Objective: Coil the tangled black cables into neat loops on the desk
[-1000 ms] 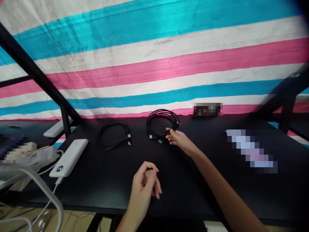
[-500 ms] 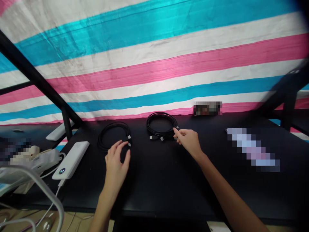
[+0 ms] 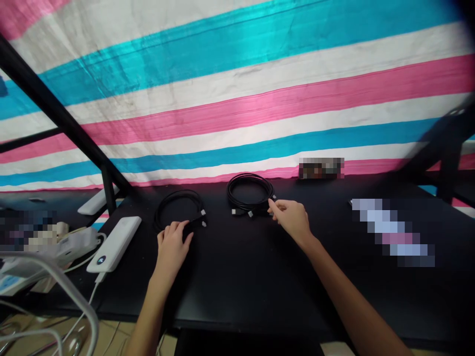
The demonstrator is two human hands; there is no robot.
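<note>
left hand (image 3: 171, 244) and right hand (image 3: 292, 217) curled by probably light, springy cable coils (image 3: 230, 196) — pinch bundled strands, can't tell if either's gripping

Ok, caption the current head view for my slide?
Hands at the near sides of two coiled black cables on a black table.

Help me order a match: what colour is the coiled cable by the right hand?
The coiled cable is black; it shows best in the head view.
</note>
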